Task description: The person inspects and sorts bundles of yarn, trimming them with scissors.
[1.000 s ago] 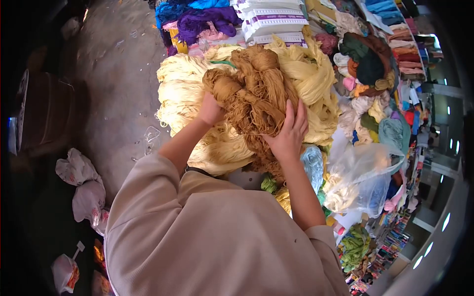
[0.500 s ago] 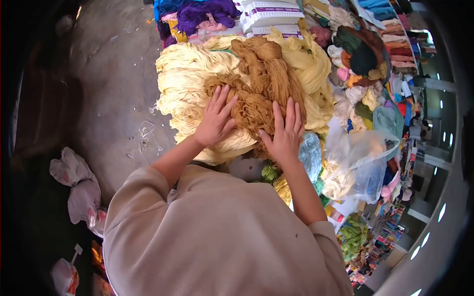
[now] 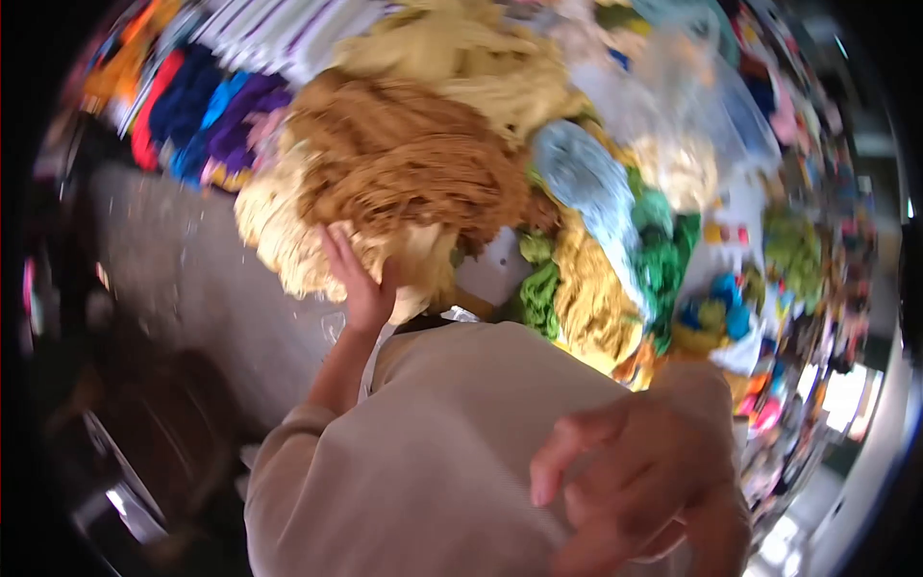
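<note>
A large heap of brown yarn (image 3: 404,159) lies over cream yarn (image 3: 279,216). At the near left edge of this heap my left hand (image 3: 361,284) rests on the cream yarn, just below the brown, with its fingers stretched out. Large and blurred, my right hand (image 3: 644,471) is raised close to the camera in front of my body, away from the yarn. Its fingers are apart and curved, with nothing visible in them. Pale yellow yarn (image 3: 481,62) lies behind the brown heap.
Light blue yarn (image 3: 582,168), golden yarn (image 3: 591,293) and green yarn (image 3: 663,274) lie to the right. A clear plastic bag (image 3: 697,106) is behind them. Purple yarn (image 3: 240,125) and white stacked packs (image 3: 288,34) are at the back left. Grey floor (image 3: 183,260) shows at left.
The view has turned. My right hand has left the brown yarn and come up near the camera. My left hand is now at the pile's near edge, and the brown yarn looks more spread out.
</note>
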Demonstrator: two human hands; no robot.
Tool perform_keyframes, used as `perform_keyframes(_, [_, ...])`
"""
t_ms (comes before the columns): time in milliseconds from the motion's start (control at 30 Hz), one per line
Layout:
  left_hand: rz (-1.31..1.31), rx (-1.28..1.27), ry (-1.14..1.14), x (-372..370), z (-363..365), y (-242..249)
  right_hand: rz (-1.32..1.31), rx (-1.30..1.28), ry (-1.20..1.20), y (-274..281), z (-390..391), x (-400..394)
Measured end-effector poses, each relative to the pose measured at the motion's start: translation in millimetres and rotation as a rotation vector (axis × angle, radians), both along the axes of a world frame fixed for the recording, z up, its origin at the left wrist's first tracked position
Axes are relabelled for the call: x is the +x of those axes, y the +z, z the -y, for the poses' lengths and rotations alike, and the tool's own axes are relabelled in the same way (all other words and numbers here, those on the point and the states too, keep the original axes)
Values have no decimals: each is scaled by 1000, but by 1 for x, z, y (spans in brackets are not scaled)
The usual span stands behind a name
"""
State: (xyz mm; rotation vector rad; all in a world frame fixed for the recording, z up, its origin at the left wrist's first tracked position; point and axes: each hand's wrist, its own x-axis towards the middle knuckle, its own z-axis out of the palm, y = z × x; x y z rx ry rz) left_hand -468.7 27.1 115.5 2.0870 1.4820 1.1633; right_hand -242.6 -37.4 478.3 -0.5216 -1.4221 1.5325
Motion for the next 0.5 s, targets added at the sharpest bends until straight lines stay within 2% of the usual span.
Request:
perform_keyframes(33, [-19, -1, -33, 5, 0, 5, -23, -26, -124, -1, 10, 5])
perform_keyframes(67, [-24, -51, -72, 12, 1, 18, -77, 109, -112, -11, 14, 16])
perform_keyframes(133, [-17, 31, -219, 28, -1, 31, -114, 249, -166, -21, 26, 42])
perform_keyframes(233, [-48, 101, -444, 65, 0, 48, -46, 501, -113, -27, 61, 75])
perform_keyframes(333, [-122, 190, -624, 116, 6, 50, -140, 286, -457, -22, 103, 102])
perform_keyframes(367, [-174, 221, -681, 137, 11, 52, -99, 291, -459, -22, 116, 116])
perform_keyframes(433, [-101, 148, -771, 180, 26, 46, -49, 307, -500, -23, 148, 143])
perform_keyframes(500, [-83, 138, -828, 225, 47, 39, 140, 631, -447, -31, 181, 169])
